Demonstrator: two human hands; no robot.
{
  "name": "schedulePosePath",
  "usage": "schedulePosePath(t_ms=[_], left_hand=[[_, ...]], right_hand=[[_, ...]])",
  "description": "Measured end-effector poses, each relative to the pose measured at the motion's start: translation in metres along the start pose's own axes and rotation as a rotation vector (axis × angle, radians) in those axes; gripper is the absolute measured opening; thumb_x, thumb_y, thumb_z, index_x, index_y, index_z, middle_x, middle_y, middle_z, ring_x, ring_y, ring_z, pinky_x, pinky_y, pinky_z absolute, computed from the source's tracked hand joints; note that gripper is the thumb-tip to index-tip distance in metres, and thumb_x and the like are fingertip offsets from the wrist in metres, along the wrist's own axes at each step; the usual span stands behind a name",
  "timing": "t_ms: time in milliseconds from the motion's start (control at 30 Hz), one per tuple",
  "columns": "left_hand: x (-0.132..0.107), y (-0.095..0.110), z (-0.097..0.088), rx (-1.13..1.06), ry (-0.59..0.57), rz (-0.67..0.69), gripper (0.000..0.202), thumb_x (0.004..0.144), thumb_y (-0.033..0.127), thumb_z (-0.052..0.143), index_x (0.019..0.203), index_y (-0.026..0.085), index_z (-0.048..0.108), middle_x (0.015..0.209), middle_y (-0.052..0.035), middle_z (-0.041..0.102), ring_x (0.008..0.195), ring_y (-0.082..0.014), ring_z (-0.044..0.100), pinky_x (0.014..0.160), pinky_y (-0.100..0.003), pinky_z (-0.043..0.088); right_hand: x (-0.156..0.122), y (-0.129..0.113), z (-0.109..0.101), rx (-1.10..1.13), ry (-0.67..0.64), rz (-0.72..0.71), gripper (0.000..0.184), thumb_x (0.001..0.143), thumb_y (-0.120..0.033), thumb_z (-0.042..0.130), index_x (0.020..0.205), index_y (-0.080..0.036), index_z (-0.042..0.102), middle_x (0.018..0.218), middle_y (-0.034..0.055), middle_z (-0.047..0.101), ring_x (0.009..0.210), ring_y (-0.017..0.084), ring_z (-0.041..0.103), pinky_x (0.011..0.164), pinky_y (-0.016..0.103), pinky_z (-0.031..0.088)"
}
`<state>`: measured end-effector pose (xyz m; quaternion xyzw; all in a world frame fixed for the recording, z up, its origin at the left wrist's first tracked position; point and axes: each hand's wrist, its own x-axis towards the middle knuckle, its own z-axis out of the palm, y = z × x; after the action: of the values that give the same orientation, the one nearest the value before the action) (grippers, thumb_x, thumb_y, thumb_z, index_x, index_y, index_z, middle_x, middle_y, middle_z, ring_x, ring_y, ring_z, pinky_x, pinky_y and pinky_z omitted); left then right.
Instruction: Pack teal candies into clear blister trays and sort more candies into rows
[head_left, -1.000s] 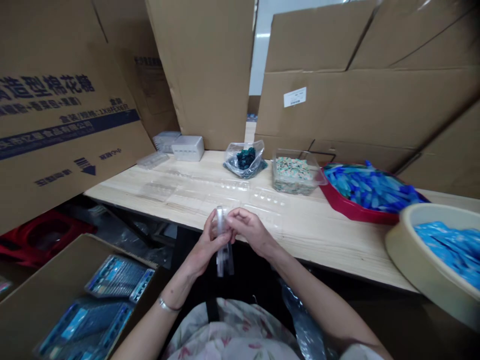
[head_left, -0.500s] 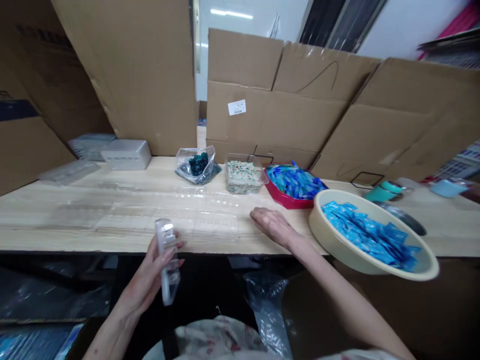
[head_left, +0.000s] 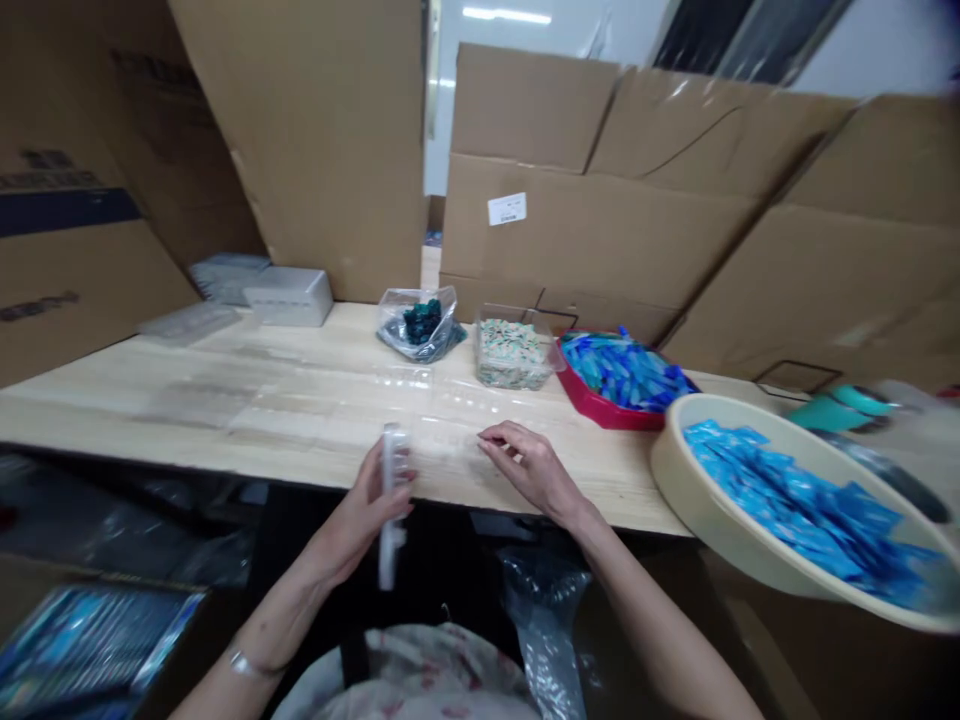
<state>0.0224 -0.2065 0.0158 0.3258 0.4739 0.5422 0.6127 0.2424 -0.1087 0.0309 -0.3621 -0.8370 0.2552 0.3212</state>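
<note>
At table front edge: both hands, near the middle of the table (head_left: 622, 472).
Left hand (head_left: 358, 512): closed round a clear case (head_left: 390, 500), thumb on one face, fingers wrapped behind; bracelet (head_left: 241, 662) on the wrist.
Case: upright and edge-on to the camera. Top end is level with the table front edge, lower end hangs below the table top, just off the table. Contents unreadable.
Right hand (head_left: 531, 468): empty, fingers half curled, tips down on the table just inside its front edge. Tips touch a flat tray (head_left: 450, 440) or land just beside it, can't tell.
Hand gap: near each other, not touching.
Clear trays (head_left: 300, 405): flat on table middle and towards its left end, see-through, so outlines are hard to separate.
Table back edge, left end: white box (head_left: 289, 295), with a pale stack (head_left: 225, 275) just beside it.
Table back edge, centre: bag (head_left: 420, 322) of dark teal pieces, then a tub (head_left: 514, 352) of pale speckled pieces, close together.
Table back, right of centre: red tray (head_left: 600, 410) heaped with blue packets (head_left: 626, 368), touching or almost touching the tub.
Table right end, front: beige bowl (head_left: 720, 520) with more blue packets, its rim overhanging the table front edge.
Table right end, back: teal item (head_left: 832, 410), blurred.
Behind table: cartons (head_left: 600, 250) stacked along the back edge, one with a white label (head_left: 507, 208).
Under table: crumpled film (head_left: 540, 620) near the person's lap; at the table's left end, a low carton of blue packs (head_left: 82, 640).
</note>
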Motion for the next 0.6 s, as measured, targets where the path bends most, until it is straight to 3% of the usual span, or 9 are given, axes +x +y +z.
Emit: schedulePosePath(t_ms=[67,167,300,600], left_hand=[[0.003,-0.003,0.005,0.000,-0.077,0.027,0.076,0.068,0.030,0.070,0.134,0.030,0.033,0.138,-0.0106,0.039,0.120,-0.0266,0.043,0.089,-0.038,0.044],[0.006,-0.006,0.009,-0.013,-0.121,0.067,0.084,0.068,0.027,0.070,0.139,0.030,0.024,0.131,-0.0113,0.045,0.117,-0.0248,0.046,0.095,-0.039,0.038],[0.006,-0.007,0.005,-0.001,-0.084,0.082,0.087,0.070,0.028,0.069,0.141,0.029,0.019,0.121,-0.0100,0.051,0.109,-0.0220,0.051,0.094,-0.039,0.037],[0.004,-0.006,-0.002,-0.024,-0.101,0.075,0.086,0.070,0.030,0.069,0.141,0.030,0.020,0.111,-0.0073,0.053,0.083,-0.0147,0.054,0.080,-0.033,0.040]], right_hand=[[0.007,-0.029,0.015,0.417,-0.068,0.073,0.020,0.085,-0.035,0.052,0.094,-0.019,0.059,0.079,0.0039,0.062,0.068,0.015,0.060,0.059,0.027,0.049],[0.017,-0.059,0.033,0.733,-0.227,0.143,0.023,0.081,-0.038,0.057,0.090,-0.017,0.058,0.073,0.0006,0.061,0.060,0.011,0.058,0.054,0.024,0.048],[0.024,-0.067,0.047,0.874,-0.252,0.194,0.023,0.078,-0.038,0.060,0.082,-0.016,0.056,0.069,-0.0020,0.057,0.055,0.009,0.056,0.053,0.023,0.048],[0.026,-0.060,0.062,1.049,-0.302,0.216,0.024,0.079,-0.039,0.059,0.086,-0.016,0.055,0.072,-0.0011,0.060,0.056,0.010,0.057,0.054,0.024,0.048]])
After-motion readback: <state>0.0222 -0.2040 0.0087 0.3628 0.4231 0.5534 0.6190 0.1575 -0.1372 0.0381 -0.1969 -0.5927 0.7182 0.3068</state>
